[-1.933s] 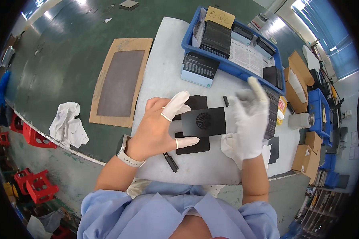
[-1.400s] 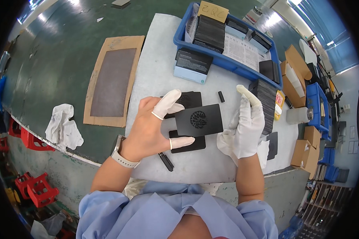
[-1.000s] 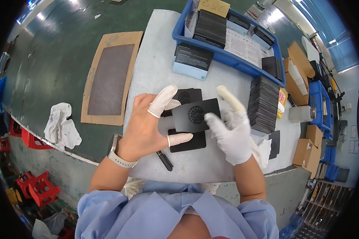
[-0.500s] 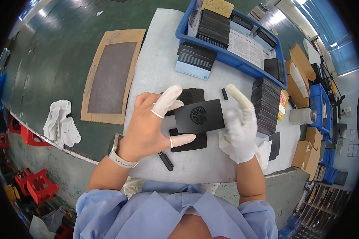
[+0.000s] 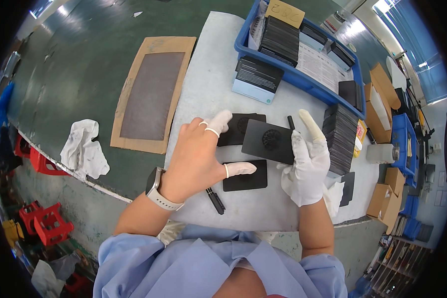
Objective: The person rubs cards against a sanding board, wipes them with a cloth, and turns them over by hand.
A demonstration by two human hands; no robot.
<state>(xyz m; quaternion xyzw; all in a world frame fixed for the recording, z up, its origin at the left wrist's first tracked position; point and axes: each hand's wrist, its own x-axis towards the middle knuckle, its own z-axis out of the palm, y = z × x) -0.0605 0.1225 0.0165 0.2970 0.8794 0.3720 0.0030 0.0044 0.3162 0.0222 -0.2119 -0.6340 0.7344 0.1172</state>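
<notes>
A black card (image 5: 258,140) with a round embossed emblem is pinched at its right edge by my right hand (image 5: 308,174), which wears a white glove with a cot on the raised index finger. My left hand (image 5: 193,161), bare except for white finger cots, is open, with thumb and fingers spread to the left of the card. Its fingertips hover over or touch a few black cards (image 5: 231,135) behind; I cannot tell which. Below the thumb lies another black card (image 5: 246,183). A black marker (image 5: 215,201) rests near my left wrist, and a small black pen cap (image 5: 291,122) lies beyond the held card.
Right of my gloved hand runs a long row of black cards (image 5: 340,136), near a white cloth (image 5: 335,197). A blue tray (image 5: 303,83) with card stacks stands behind a black-and-light-blue box (image 5: 257,82). Leftward are a cardboard-framed dark panel (image 5: 151,97) and a crumpled white cloth (image 5: 86,151).
The card has passed from my left hand into my right hand's grip. My left fingers have come off it and spread. The whole view has shifted slightly.
</notes>
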